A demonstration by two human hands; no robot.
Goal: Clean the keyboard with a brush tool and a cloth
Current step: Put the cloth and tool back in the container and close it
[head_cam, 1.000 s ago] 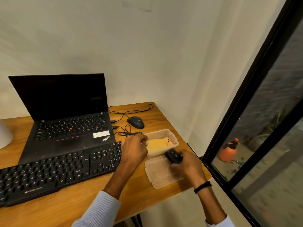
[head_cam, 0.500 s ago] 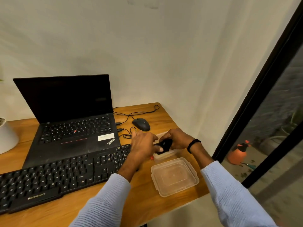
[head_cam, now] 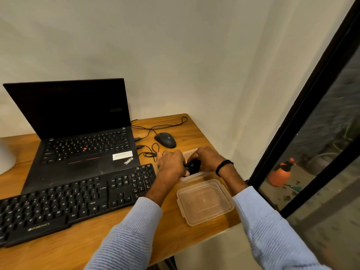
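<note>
A black external keyboard (head_cam: 74, 199) lies along the front of the wooden desk (head_cam: 171, 227). To its right, my left hand (head_cam: 172, 162) and my right hand (head_cam: 207, 158) meet over a clear plastic box (head_cam: 191, 177). Both are closed around a small black brush tool (head_cam: 192, 166), held just above the box. The box's inside is hidden by my hands, so no cloth shows now. Its clear lid (head_cam: 205, 200) lies flat in front of it.
An open black laptop (head_cam: 81, 137) stands behind the keyboard. A wired black mouse (head_cam: 165, 140) and loose cables (head_cam: 153, 129) lie behind my hands. A white object (head_cam: 5, 154) sits at the far left. The desk's right edge meets a dark window frame (head_cam: 303, 106).
My right hand carried the black brush tool from beside the lid up over the box, where my left hand joined it. Since half a second ago both hands have stayed there.
</note>
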